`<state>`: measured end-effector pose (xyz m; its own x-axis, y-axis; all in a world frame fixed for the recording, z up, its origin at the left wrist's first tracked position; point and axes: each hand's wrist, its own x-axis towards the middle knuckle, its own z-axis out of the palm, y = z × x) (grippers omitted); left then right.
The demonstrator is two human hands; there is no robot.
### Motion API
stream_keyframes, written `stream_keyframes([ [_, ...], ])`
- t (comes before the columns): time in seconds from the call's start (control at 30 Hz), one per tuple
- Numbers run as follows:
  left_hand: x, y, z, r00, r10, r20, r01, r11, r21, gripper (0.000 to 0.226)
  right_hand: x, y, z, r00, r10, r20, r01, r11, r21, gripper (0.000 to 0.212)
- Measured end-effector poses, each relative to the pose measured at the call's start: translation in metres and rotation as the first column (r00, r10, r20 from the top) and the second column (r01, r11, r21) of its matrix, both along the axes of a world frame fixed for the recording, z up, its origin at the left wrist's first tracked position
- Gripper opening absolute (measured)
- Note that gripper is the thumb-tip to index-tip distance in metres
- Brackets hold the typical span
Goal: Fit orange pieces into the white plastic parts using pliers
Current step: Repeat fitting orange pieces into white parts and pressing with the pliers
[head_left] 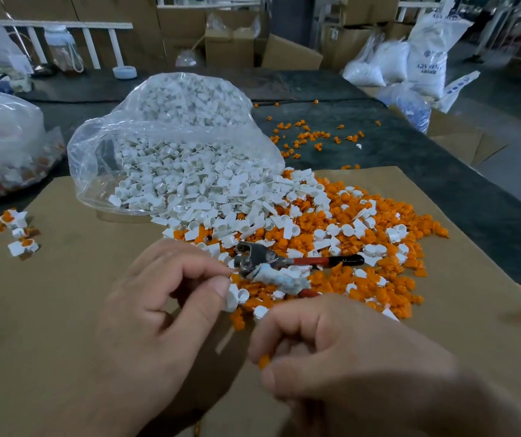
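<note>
Pinching a single orange piece (264, 362) between thumb and forefinger, the right hand (341, 351) is seen in the head view low and near the camera, its other fingers curled under. The left hand (158, 304) sits just beside it, fingers curled, thumb and forefinger drawn close together. The thumb tip lies against a white plastic part (232, 298) at the edge of the heap. Whether that part is actually grasped cannot be told.

The pliers (271, 258) lie on the heap just beyond both hands. The head is wrapped in a soiled white rag and one red-and-black handle points right. The other handle runs toward the right hand and passes out of sight behind its knuckles.

A clear plastic bag (170, 146) lies open on its side, spilling white parts onto a spread heap of orange pieces (379, 279). All of this rests on a brown cardboard sheet (79, 310) laid over a dark tabletop (410, 159). Stray orange pieces (309, 137) are scattered on the tabletop farther back. Assembled white-and-orange parts (16, 234) lie at the left edge, near a second bag (3, 143) with similar contents.

Cardboard boxes (230, 45) and white sacks (426, 58) stand behind the table.
</note>
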<state>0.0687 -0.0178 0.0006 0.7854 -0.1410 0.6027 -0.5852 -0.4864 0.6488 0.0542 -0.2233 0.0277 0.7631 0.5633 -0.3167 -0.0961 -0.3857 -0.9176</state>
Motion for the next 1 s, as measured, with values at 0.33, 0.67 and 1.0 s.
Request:
stream_keyframes([
  [0.33, 0.013, -0.008, -0.015, 0.975, 0.095, -0.203, -0.080, 0.994, 0.081, 0.004, 0.014, 0.000, 0.004, 0.778, -0.623, 0.081, 0.484, 0.677, 0.555, 0.064],
  [0.67, 0.024, 0.000, -0.030, 0.989, 0.135, -0.061, -0.095, 0.895, 0.436, 0.041, -0.002, 0.022, -0.002, 0.715, -0.066, 0.696, 0.299, 0.928, -0.220, 0.024],
  [1.0, 0.022, 0.001, -0.025, 0.997, 0.070, -0.045, -0.038, 0.867, 0.497, 0.012, 0.003, 0.032, -0.022, 0.692, 0.213, 0.689, 0.372, 0.714, -0.594, 0.050],
])
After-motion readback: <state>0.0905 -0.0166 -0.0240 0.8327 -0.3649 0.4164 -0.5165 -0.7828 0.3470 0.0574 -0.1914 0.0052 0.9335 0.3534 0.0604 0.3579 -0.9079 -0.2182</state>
